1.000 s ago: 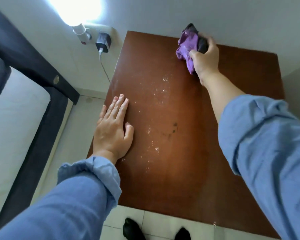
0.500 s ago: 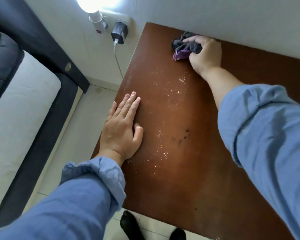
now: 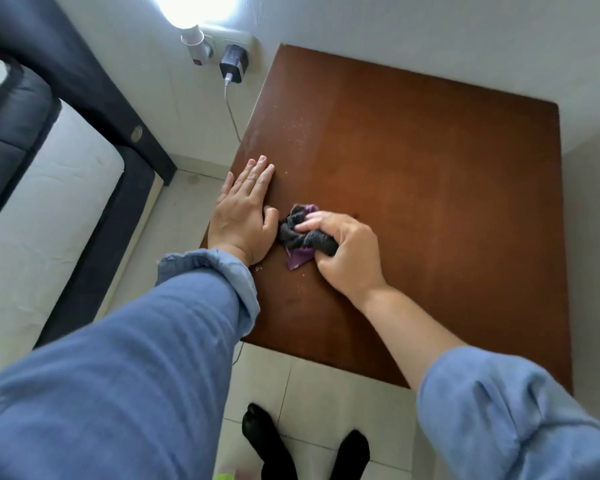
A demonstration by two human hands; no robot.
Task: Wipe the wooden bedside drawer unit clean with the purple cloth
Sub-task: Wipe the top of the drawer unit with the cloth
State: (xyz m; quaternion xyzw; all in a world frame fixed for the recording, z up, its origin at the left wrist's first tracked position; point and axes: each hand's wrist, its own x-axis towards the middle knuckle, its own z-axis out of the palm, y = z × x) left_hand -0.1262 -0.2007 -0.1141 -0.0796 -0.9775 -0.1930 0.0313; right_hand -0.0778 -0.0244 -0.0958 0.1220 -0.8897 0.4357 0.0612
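Wooden drawer unit (image 3: 430,188), top surface, against the far wall. We brace it with the left hand (image 3: 245,211) laid flat at its left edge. The right hand (image 3: 343,252) clenches the bunched purple cloth (image 3: 300,237), just right of the left thumb. Pale crumbs (image 3: 297,133) lie far-left: we should sweep there next with steady downward pressure.

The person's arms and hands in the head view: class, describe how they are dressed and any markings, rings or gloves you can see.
Both arms wear loose blue long sleeves, a shirt-like fabric. The left sleeve ends in a rolled cuff at the wrist; the right sleeve is pushed up, leaving the forearm bare. The left hand and right hand are bare: no gloves, rings or watch visible.
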